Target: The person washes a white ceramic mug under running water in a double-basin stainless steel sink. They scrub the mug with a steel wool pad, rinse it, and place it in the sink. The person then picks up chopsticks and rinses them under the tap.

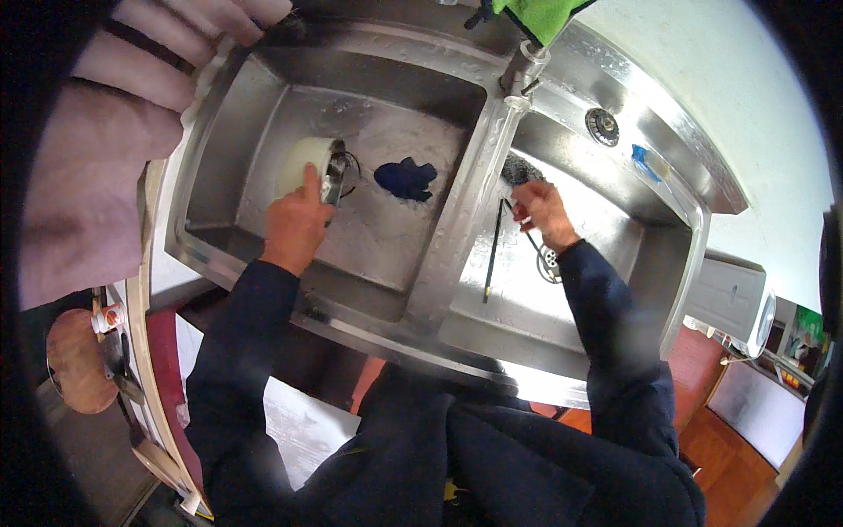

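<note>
My left hand grips a round cream-coloured vessel with a shiny metal rim, tilted on its side in the left basin of a steel double sink. A thin dark cord or handle shows at its rim. To its right, a dark blue cloth-like piece lies on the basin floor. Over the right basin is my right hand, its fingers curled; whether they hold anything cannot be told. Beside it are a dark mesh-like scourer, a thin black rod and a looped black cord by the drain.
A metal faucet rises behind the divider, with a green cloth above it. On the back ledge lie a drain strainer and a blue-and-clear plastic piece. Pink fabric hangs at left, above a round wooden board.
</note>
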`<action>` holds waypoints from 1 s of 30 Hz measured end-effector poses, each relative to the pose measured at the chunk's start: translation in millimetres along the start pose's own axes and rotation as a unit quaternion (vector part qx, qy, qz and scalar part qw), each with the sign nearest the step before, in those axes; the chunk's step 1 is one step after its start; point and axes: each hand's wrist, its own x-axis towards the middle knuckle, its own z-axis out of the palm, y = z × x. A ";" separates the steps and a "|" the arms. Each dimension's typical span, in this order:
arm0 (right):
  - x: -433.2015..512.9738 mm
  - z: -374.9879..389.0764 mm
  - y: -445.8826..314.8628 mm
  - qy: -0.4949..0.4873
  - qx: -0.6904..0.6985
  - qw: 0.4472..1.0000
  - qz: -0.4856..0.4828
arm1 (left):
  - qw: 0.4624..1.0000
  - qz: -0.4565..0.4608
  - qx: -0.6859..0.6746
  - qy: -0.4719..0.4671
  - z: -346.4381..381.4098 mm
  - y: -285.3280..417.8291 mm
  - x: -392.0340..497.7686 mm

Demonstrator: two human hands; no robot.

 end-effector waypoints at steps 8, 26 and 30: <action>13.5 -14.8 120.9 0.127 -0.523 0.842 -0.037 | 0.999 -0.008 -0.044 0.001 -0.6 6.1 -12.5; 14.2 8.0 130.3 0.046 -0.296 0.954 -0.023 | 0.988 -0.083 -0.131 0.020 25.9 9.3 -29.3; 20.8 37.2 147.9 0.145 -0.331 0.932 -0.039 | 0.985 -0.104 -0.137 0.007 26.8 12.5 -31.5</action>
